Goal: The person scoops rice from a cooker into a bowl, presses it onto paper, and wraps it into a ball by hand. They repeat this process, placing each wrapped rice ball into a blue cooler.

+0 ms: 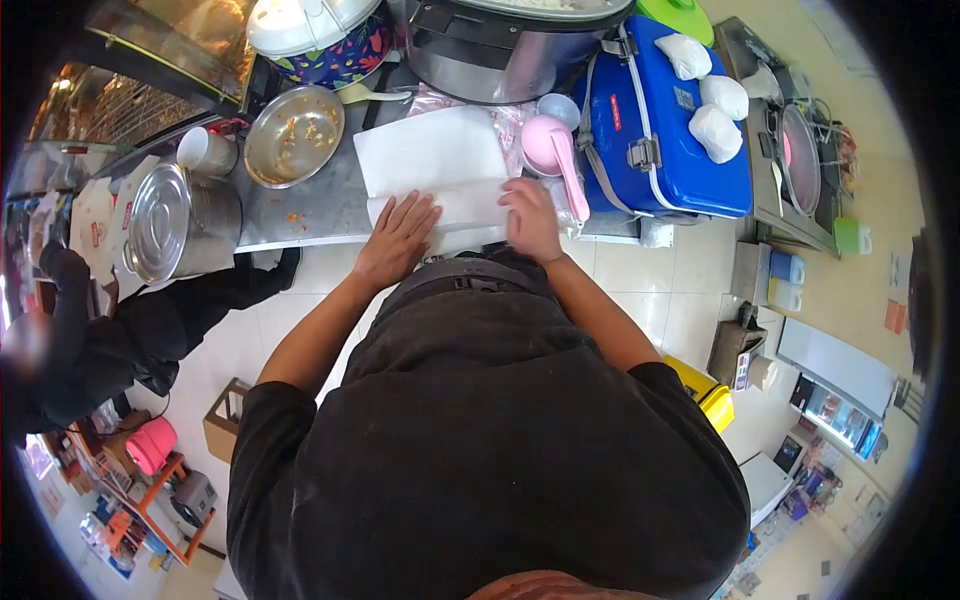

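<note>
White wrapping paper [430, 150] lies on the metal counter in front of me, its near part folded over into a band. My left hand [400, 238] rests flat on the left of this fold, fingers stretched out. At the fold's right end, the bent fingers of my right hand [530, 218] hold the paper; its fingertips are partly hidden. Just beyond that hand is a pink scoop [545, 145] with its handle pointing toward me, beside a clear plastic cup [557, 110]. Plastic packaging [508, 130] shows under and beside the paper.
A blue cooler box [660, 150] with three white wrapped bundles [718, 97] stands right. Behind are a large rice pot [500, 50] and a patterned container [330, 50]. Left are a steel bowl [295, 140], a lidded pot [185, 220] and a person in dark clothes [150, 330].
</note>
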Motion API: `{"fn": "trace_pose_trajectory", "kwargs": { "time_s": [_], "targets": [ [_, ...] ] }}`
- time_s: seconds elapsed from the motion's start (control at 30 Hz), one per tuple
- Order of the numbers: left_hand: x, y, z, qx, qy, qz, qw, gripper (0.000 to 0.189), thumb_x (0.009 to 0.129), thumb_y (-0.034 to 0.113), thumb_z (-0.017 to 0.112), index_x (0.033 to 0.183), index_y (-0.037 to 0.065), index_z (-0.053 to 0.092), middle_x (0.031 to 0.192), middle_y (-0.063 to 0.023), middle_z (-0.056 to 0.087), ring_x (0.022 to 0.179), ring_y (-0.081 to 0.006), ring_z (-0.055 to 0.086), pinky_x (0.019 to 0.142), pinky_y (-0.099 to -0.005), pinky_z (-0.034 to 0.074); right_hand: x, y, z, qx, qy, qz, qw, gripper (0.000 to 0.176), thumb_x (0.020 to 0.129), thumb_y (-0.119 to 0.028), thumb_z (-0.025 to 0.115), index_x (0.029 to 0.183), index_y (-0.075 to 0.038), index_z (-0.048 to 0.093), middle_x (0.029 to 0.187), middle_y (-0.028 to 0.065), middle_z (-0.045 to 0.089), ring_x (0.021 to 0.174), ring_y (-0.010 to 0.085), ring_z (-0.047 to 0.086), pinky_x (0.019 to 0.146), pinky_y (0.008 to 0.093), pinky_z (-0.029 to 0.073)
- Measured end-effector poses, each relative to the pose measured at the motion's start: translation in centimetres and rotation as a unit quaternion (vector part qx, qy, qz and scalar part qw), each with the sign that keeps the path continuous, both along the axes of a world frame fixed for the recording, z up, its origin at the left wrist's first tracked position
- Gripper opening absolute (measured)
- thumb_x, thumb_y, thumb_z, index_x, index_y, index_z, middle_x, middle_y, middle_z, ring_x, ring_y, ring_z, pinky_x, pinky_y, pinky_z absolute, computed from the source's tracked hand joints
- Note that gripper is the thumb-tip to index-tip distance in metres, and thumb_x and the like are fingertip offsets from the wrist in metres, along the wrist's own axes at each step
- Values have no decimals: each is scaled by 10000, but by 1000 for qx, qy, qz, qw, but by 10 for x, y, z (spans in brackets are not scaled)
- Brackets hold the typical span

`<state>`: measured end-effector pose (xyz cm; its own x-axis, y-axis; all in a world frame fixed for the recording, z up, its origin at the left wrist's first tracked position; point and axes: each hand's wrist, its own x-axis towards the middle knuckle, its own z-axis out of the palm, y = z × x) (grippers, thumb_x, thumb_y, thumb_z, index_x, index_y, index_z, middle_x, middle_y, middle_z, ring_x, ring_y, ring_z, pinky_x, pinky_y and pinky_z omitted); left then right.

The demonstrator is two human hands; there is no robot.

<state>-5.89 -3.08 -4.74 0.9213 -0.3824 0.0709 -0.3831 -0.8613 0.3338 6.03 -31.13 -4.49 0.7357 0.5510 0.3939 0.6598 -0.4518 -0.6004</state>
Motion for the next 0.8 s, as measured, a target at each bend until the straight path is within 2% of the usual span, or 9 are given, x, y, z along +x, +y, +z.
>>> {"fn": "trace_pose_trajectory", "kwargs": {
  "time_s": [0.07, 0.17, 0.2, 0.3, 0.37, 0.57, 0.67, 0.77, 0.8],
  "targets": [
    [-8, 0, -4, -31, -12, -4, 999, 677, 950, 210, 661, 1575, 88, 431, 1611, -151, 427, 1515, -344, 357, 1248, -520, 272, -4, 21, 14, -20, -36, 125, 991, 292, 796, -4, 664, 1080, -49, 714, 1185, 107, 693, 1165, 335, 635, 1004, 444, 517],
    [-10, -3, -13, -116, -29, 17, 993, 636, 899, 152, 724, 1494, 70, 514, 1501, -152, 523, 1409, -356, 475, 1173, -485, 390, -13, 42, -4, -69, -26, 184, 980, 304, 833, -73, 711, 1135, -39, 709, 1189, 110, 691, 1153, 327, 639, 999, 435, 526],
    [-11, -3, -13, -142, -36, 47, 988, 612, 882, 128, 736, 1457, 63, 538, 1457, -157, 548, 1364, -362, 509, 1136, -469, 426, -12, 39, -9, -83, -14, 171, 982, 334, 872, -147, 739, 1188, -42, 705, 1199, 115, 693, 1149, 311, 642, 1004, 434, 523],
    [-17, -3, -19, -200, -57, 132, 969, 515, 843, 75, 765, 1334, 48, 610, 1326, -162, 617, 1233, -372, 596, 1034, -434, 512, -13, 23, -19, -114, 59, 98, 987, 331, 891, -181, 743, 1186, -35, 710, 1173, 117, 704, 1144, 297, 645, 986, 436, 520],
    [-21, 2, -29, -211, -70, 175, 959, 417, 835, 63, 771, 1235, 44, 656, 1239, -153, 657, 1150, -370, 637, 982, -425, 541, -13, 20, -25, -91, 33, 98, 990, 296, 896, -206, 751, 1140, -40, 731, 1148, 111, 714, 1135, 290, 648, 962, 434, 519],
    [10, 26, -37, -239, -8, 150, 959, 114, 881, 122, 748, 960, 48, 713, 969, -116, 710, 977, -369, 662, 839, -449, 547, 0, 27, -36, -101, 66, 69, 990, 183, 903, -234, 756, 967, -63, 765, 1032, 75, 710, 1007, 297, 651, 882, 444, 511],
    [28, 36, -28, -224, 104, 183, 952, 123, 890, 156, 740, 912, 40, 705, 924, -135, 700, 956, -379, 658, 829, -466, 537, 9, 36, -29, -147, 108, 42, 982, 171, 900, -232, 759, 931, -64, 751, 972, 84, 682, 988, 302, 637, 888, 441, 495],
    [43, 43, -25, -125, 130, 147, 973, 201, 862, 190, 768, 989, 51, 701, 995, -116, 703, 1015, -366, 654, 877, -473, 526, 11, 47, -21, -202, 145, -6, 969, 162, 887, -220, 770, 930, -67, 739, 958, 110, 667, 1005, 309, 630, 910, 439, 481],
    [45, 43, -22, -111, 96, 140, 979, 230, 853, 195, 774, 1020, 57, 695, 1026, -107, 702, 1040, -356, 650, 892, -470, 520, 13, 52, -17, -220, 155, -26, 963, 158, 882, -215, 774, 931, -70, 737, 960, 119, 664, 1012, 312, 630, 916, 438, 478]
  ]
}}
